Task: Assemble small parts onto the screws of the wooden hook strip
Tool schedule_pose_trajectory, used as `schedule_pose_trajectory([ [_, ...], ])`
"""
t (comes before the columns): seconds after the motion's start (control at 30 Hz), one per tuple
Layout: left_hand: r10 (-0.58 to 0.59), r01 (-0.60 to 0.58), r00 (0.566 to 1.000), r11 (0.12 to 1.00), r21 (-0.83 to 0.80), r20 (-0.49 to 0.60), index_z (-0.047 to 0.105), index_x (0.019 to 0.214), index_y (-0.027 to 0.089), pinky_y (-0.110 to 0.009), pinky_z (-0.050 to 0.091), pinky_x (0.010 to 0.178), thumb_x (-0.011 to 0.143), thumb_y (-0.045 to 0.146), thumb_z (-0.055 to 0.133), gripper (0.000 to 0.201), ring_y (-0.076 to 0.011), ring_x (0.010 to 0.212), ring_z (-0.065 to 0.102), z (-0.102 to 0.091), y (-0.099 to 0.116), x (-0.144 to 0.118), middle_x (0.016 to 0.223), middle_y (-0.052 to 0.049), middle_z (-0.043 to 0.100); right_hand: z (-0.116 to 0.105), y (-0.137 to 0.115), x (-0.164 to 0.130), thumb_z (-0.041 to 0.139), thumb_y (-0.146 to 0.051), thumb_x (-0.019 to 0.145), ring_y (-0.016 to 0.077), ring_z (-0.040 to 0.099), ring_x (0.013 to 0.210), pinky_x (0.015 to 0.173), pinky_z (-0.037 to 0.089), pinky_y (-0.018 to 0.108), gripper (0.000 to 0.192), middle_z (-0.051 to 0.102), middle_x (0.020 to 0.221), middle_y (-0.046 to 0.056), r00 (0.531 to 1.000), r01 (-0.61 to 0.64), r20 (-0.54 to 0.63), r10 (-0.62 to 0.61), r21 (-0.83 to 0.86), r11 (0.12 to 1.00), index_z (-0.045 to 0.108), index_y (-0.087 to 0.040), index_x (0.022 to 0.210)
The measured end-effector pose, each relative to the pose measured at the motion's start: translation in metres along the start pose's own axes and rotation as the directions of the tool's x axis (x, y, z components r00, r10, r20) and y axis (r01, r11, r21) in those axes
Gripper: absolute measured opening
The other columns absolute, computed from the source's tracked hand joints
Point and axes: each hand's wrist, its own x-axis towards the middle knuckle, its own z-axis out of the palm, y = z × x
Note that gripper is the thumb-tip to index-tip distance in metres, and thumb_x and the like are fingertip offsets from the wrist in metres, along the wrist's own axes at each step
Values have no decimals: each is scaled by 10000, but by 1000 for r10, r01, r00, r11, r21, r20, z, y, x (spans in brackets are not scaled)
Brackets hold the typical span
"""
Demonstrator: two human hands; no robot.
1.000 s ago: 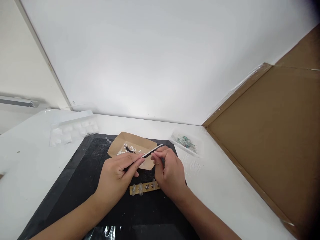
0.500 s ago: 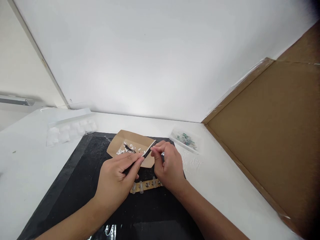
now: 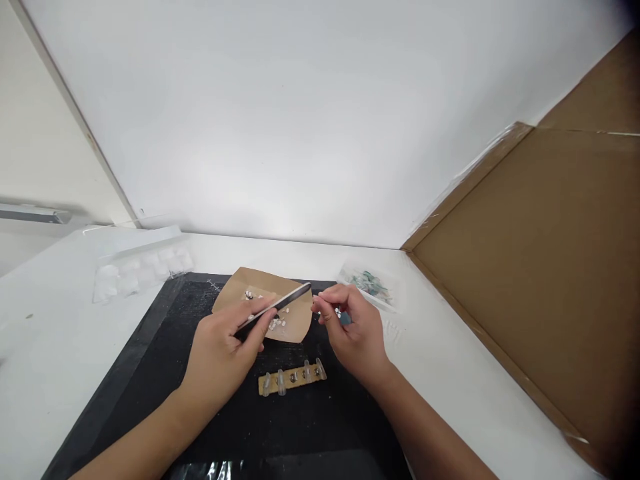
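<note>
The left hand (image 3: 220, 353) has its grip closed on a thin dark nail file (image 3: 277, 306), which points to the far right, above a brown paper piece (image 3: 295, 325) with small white bits. The right hand (image 3: 357, 333) pinches a tiny clear piece (image 3: 320, 313) just beside the file's tip. Near the hands, a brown strip (image 3: 291, 377) with clear nail tips lies on the black mat (image 3: 165, 347) on the worktop (image 3: 45, 347).

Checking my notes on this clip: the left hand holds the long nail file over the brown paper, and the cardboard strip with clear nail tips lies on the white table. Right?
Not quite. The head view shows the cardboard strip with clear nail tips lying on the black mat, not on the white table. The rest holds: the left hand holds the nail file over the brown paper.
</note>
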Motion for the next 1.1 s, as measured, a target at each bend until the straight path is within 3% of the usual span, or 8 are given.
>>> schedule_pose_trajectory([
  [0.07, 29, -25, 998, 998, 64, -57, 749, 1308, 290, -247, 595, 723, 992, 355, 710, 325, -138, 733, 766, -3, -4, 4, 1077, 13, 818, -8, 3, -1, 659, -224, 1041, 143, 709, 654, 690, 509, 308, 108, 769, 842, -31, 999, -27, 24, 27, 3, 1000, 650, -255, 938],
  [0.17, 172, -156, 981, 973, 169, -85, 774, 1235, 281, -277, 578, 856, 1036, 303, 635, 243, -193, 1018, 758, -7, -12, 12, 1145, -13, 790, -15, 4, -3, 750, -256, 996, 158, 729, 675, 681, 506, 296, 90, 775, 743, -51, 998, -17, 52, 20, -58, 998, 710, -263, 915],
  [0.43, 297, -288, 955, 898, 333, 22, 742, 1219, 210, -384, 547, 957, 1063, 240, 551, 248, -242, 1103, 688, -8, -31, 24, 1189, -100, 678, -13, 4, -12, 762, -373, 1000, 171, 730, 699, 669, 478, 300, 157, 823, 838, -21, 966, 182, 216, -145, -164, 969, 734, -245, 914],
  [0.57, 350, -345, 935, 868, 357, 52, 763, 1162, 256, -489, 469, 1070, 1040, 229, 592, 211, -284, 1207, 658, -8, -25, 22, 1266, -84, 706, -11, 2, -12, 740, -324, 1020, 157, 739, 730, 698, 488, 292, 101, 820, 852, -19, 949, 233, 242, -200, -114, 966, 744, -240, 965],
  [0.63, 338, -346, 938, 899, 268, 76, 765, 1140, 266, -454, 488, 1032, 1040, 230, 601, 195, -245, 1097, 694, -8, -18, 17, 1130, -50, 754, -10, -1, -11, 741, -279, 1018, 156, 742, 772, 717, 502, 287, 60, 813, 872, -8, 950, 240, 222, -220, -71, 968, 750, -233, 982],
  [0.7, 291, -304, 947, 949, 84, 138, 762, 1138, 252, -377, 542, 953, 1040, 273, 618, 176, -214, 1030, 715, -5, -10, 11, 1063, -37, 775, -9, -3, -11, 755, -234, 1002, 153, 735, 795, 730, 517, 281, 26, 800, 898, 8, 952, 251, 189, -243, -20, 968, 753, -222, 979],
  [0.8, 136, -110, 960, 987, -116, 246, 780, 1124, 266, -294, 591, 812, 1046, 339, 616, 196, -176, 922, 732, 1, -1, 2, 1060, -24, 784, -7, -7, -12, 800, -206, 961, 148, 728, 793, 731, 523, 278, 45, 790, 910, 15, 952, 274, 138, -273, 11, 962, 756, -219, 960],
  [1.1, -50, 168, 942, 926, -338, 331, 862, 998, 269, -339, 648, 835, 975, 402, 720, 196, -232, 938, 767, 6, 7, -4, 953, -50, 800, -7, -16, -15, 816, -193, 948, 145, 765, 750, 693, 484, 292, 132, 813, 865, -5, 942, 319, 111, -318, 4, 948, 693, -225, 914],
])
